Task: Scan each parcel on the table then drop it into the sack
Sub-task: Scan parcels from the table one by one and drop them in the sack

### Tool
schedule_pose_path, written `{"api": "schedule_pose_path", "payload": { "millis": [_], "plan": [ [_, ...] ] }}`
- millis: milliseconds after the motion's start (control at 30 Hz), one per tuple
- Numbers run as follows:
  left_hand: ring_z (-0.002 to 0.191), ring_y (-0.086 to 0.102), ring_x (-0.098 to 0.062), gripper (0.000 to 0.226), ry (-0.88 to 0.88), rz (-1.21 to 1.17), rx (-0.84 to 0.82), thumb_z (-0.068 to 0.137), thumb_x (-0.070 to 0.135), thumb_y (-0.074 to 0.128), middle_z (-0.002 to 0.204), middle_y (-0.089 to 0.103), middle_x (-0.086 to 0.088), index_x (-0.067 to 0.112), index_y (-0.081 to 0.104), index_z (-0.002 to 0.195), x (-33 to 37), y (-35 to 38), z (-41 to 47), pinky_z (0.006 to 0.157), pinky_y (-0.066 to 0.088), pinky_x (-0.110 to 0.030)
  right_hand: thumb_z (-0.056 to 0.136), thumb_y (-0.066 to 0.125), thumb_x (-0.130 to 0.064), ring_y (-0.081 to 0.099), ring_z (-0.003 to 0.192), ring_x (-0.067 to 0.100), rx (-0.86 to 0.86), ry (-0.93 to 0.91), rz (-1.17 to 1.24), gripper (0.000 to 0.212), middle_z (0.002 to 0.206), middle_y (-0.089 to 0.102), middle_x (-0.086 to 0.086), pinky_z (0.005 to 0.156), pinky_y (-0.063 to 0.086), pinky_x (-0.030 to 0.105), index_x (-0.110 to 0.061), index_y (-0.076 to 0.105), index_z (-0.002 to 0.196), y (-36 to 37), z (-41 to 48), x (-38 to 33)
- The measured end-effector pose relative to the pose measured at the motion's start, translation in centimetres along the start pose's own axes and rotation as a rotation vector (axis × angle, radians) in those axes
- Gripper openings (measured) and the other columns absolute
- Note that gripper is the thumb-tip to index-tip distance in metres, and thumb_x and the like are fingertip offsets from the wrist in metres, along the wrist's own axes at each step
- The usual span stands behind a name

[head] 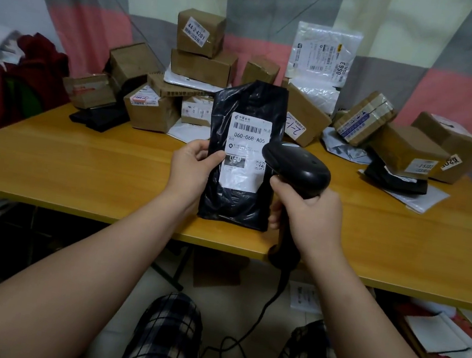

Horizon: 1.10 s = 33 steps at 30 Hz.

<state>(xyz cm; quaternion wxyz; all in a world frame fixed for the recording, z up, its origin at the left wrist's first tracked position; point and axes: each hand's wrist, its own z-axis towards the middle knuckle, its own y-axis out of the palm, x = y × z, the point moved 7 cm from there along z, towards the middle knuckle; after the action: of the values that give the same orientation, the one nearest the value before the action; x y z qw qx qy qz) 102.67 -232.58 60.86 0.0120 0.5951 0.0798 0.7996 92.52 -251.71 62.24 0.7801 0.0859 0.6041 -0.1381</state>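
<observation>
L hand (pixel 191 163) holds black parcel (pixel 242 155) upright; R hand (pixel 309 210) grips scanner (pixel 297 166)

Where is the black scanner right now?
The scanner is just right of centre in the head view, gripped by the right hand, its head by the label of the black parcel that the left hand holds over the table.

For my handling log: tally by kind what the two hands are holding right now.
Black bag parcel: 1, in the left hand
Barcode scanner: 1, in the right hand
Total: 2
</observation>
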Motion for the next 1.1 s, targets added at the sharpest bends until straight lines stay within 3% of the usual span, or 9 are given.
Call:
{"api": "schedule_pose_path", "payload": {
  "millis": [300, 533, 733, 833, 933, 1000, 1033, 1100],
  "plan": [
    [0.072, 0.069, -0.004, 0.014, 0.000, -0.007, -0.005, 0.087, 0.000, 0.064, 0.082, 0.071, 0.003, 0.014, 0.065, 0.087, 0.7, 0.2, -0.6, 0.065, 0.052, -0.016, 0.084, 0.071, -0.018, 0.061, 0.047, 0.023, -0.018, -0.032, -0.004, 0.022, 0.054, 0.062, 0.009, 0.049, 0.053, 0.033, -0.007, 0.064, 0.066, 0.0, -0.5, -0.6],
    [0.092, 0.070, -0.020, 0.010, 0.033, -0.076, 0.077, 0.090, 0.004, 0.063, 0.096, 0.072, -0.007, 0.013, 0.064, 0.094, 2.5, -2.7, -3.2, 0.079, 0.058, -0.030, 0.084, 0.071, -0.017, 0.060, 0.049, 0.026, -0.111, -0.030, 0.058, 0.018, 0.058, 0.062, 0.013, 0.050, 0.050, 0.033, -0.008, 0.066, 0.070, 1.9, -1.5, 0.0],
    [0.093, 0.068, -0.019, 0.011, 0.052, -0.144, 0.326, 0.091, 0.002, 0.060, 0.098, 0.071, -0.007, 0.013, 0.060, 0.094, 3.9, -11.7, -8.5, 0.083, 0.056, -0.032, 0.083, 0.072, -0.014, 0.057, 0.048, 0.023, -0.368, -0.005, 0.027, 0.015, 0.058, 0.060, 0.010, 0.049, 0.047, 0.032, -0.006, 0.065, 0.073, 9.5, -4.1, 0.7],
    [0.092, 0.067, -0.018, 0.011, 0.077, -0.069, 0.476, 0.091, 0.001, 0.060, 0.098, 0.071, -0.006, 0.012, 0.059, 0.093, 4.7, -18.1, -11.8, 0.086, 0.055, -0.035, 0.081, 0.074, -0.017, 0.056, 0.049, 0.019, -0.539, -0.003, -0.023, 0.017, 0.058, 0.061, 0.010, 0.050, 0.047, 0.032, -0.005, 0.065, 0.074, 15.1, -6.5, 1.1],
    [0.086, 0.068, -0.010, 0.010, 0.082, 0.045, 0.627, 0.091, 0.002, 0.060, 0.093, 0.071, -0.001, 0.013, 0.061, 0.092, 5.3, -24.3, -15.9, 0.081, 0.056, -0.028, 0.079, 0.077, -0.017, 0.055, 0.051, 0.003, -0.735, -0.048, -0.096, 0.018, 0.057, 0.063, -0.006, 0.055, 0.044, 0.018, -0.008, 0.064, 0.070, 20.6, -9.5, 1.6],
    [0.083, 0.067, -0.005, 0.011, 0.093, 0.135, 0.750, 0.091, 0.004, 0.062, 0.089, 0.071, 0.004, 0.016, 0.062, 0.091, 5.9, -28.8, -19.4, 0.076, 0.054, -0.022, 0.077, 0.079, -0.018, 0.060, 0.066, -0.009, -0.870, -0.085, -0.124, 0.013, 0.069, 0.067, -0.017, 0.062, 0.043, 0.008, -0.019, 0.068, 0.083, 24.4, -12.1, 2.0],
    [0.081, 0.067, -0.003, 0.013, 0.097, 0.173, 0.817, 0.090, 0.005, 0.063, 0.087, 0.070, 0.006, 0.018, 0.062, 0.090, 6.1, -31.0, -21.3, 0.075, 0.053, -0.020, 0.076, 0.080, -0.020, 0.062, 0.075, -0.010, -0.922, -0.080, -0.132, 0.022, 0.079, 0.069, -0.017, 0.066, 0.045, 0.007, -0.022, 0.068, 0.094, 26.1, -13.3, 2.4],
    [0.082, 0.066, -0.003, 0.015, 0.082, 0.244, 0.940, 0.090, 0.007, 0.064, 0.088, 0.070, 0.006, 0.022, 0.062, 0.090, 6.2, -35.1, -25.1, 0.076, 0.053, -0.020, 0.075, 0.081, -0.022, 0.065, 0.079, -0.001, -1.012, -0.049, -0.164, 0.032, 0.085, 0.071, -0.011, 0.070, 0.052, 0.020, -0.023, 0.067, 0.104, 29.5, -15.7, 3.3]
  ]
}}
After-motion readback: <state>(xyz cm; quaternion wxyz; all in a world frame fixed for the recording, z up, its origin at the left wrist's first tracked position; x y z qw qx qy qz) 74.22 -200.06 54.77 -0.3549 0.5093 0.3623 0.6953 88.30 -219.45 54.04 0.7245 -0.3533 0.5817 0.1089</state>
